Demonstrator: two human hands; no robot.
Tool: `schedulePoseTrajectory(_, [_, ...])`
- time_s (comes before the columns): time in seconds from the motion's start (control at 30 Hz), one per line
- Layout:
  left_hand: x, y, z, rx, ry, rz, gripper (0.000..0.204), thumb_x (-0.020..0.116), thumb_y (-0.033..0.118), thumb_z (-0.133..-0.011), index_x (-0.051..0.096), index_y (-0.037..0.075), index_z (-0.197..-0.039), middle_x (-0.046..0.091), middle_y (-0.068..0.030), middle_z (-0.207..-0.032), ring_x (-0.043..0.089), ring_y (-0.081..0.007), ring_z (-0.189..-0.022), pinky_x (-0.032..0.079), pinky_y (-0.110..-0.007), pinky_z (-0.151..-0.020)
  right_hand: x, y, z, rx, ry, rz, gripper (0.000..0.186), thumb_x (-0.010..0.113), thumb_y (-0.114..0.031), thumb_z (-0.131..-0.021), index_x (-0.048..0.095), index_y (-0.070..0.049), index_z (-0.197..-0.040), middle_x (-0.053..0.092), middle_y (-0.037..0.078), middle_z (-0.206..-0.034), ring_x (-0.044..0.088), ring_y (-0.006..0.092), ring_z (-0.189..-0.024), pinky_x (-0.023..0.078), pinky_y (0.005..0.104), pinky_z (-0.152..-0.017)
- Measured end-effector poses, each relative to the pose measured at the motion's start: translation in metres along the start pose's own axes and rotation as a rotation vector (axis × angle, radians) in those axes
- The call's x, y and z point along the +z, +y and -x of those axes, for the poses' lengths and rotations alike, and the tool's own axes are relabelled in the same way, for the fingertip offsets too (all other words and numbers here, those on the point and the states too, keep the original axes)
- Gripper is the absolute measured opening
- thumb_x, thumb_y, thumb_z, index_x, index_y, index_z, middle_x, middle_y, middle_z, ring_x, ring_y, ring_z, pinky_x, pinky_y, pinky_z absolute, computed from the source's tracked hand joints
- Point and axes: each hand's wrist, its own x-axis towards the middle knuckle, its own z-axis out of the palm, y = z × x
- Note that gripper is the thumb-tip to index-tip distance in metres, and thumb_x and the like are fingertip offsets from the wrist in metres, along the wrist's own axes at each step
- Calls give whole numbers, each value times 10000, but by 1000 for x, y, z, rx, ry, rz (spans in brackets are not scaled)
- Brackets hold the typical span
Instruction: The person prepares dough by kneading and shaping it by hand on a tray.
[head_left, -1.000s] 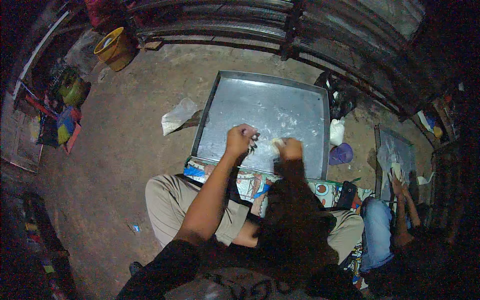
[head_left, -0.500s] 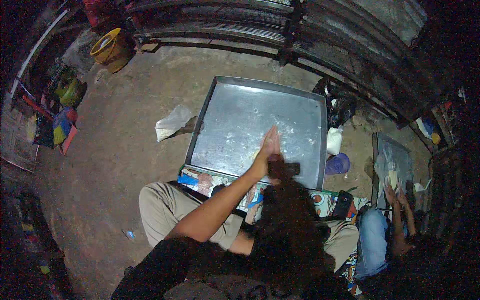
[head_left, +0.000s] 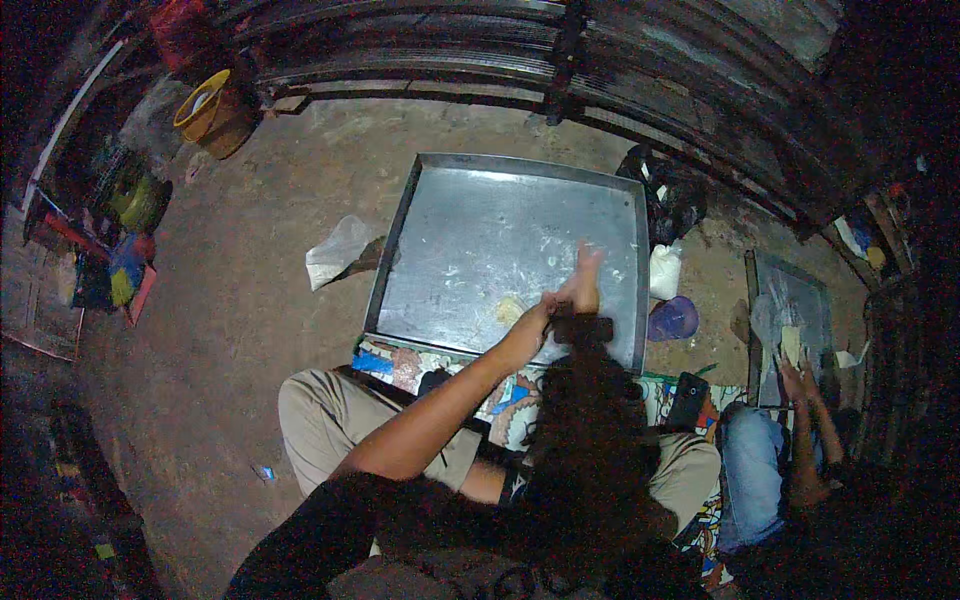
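Note:
A large shallow metal tray (head_left: 450, 230), dusted with white powder, lies in front of my crossed legs. Over its right half my right hand (head_left: 586, 280) points away from me, fingers stretched out and blurred at the tips. My left hand (head_left: 530, 332) is closer to me, its fingertips against the heel of the right hand and partly hidden there; what shows of them looks straight. Just left of the left hand, a small pale lump that looks like dough (head_left: 508, 309) rests on the tray. Nothing shows gripped in either hand.
Beyond the tray's right side are a white bag (head_left: 665, 272), a purple container (head_left: 674, 319) and a black plastic bag (head_left: 676, 210). A phone (head_left: 687, 402) lies by my right knee. Farther right, a co-worker's hands (head_left: 797, 380) work at another tray (head_left: 800, 290). A clear bag (head_left: 338, 252) lies left.
My palms were pressed together over the tray; now the right hand has slid forward and the left back. The pale lump, mostly covered before, shows beside the left hand. The view shifted slightly.

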Motion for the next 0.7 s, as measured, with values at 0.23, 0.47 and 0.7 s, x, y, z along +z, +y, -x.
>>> schedulePoseTrajectory(0.23, [-42, 40, -1, 301, 573, -681, 258, 519, 167, -996, 671, -35, -1048, 724, -106, -874, 688, -183, -738, 550, -278, -676, -53, 52, -43, 28, -32, 557, 554, 507, -412, -985, 466, -81, -1427, 445, 168, -1472, 490, 259, -1302, 406, 382, -1042])
schedulePoseTrajectory(0.47, [-99, 98, 17, 26, 979, -855, 527, 462, 427, -1008, 691, -21, -850, 668, -160, -711, 625, -283, -622, 476, -402, -688, 35, 37, 47, -158, -349, 1660, 444, 686, -333, -851, 639, -85, -1217, 614, 197, -1196, 624, 354, -1034, 538, 421, -823])
schedulePoseTrajectory(0.7, [-129, 63, 12, 186, 955, -830, 398, 543, 390, -963, 703, 26, -973, 669, -200, -980, 621, -362, -954, 483, -420, -846, 55, 93, 52, -286, -407, 1995, 153, 595, -163, -875, 675, -97, -988, 626, 114, -1003, 624, 297, -878, 517, 387, -776])
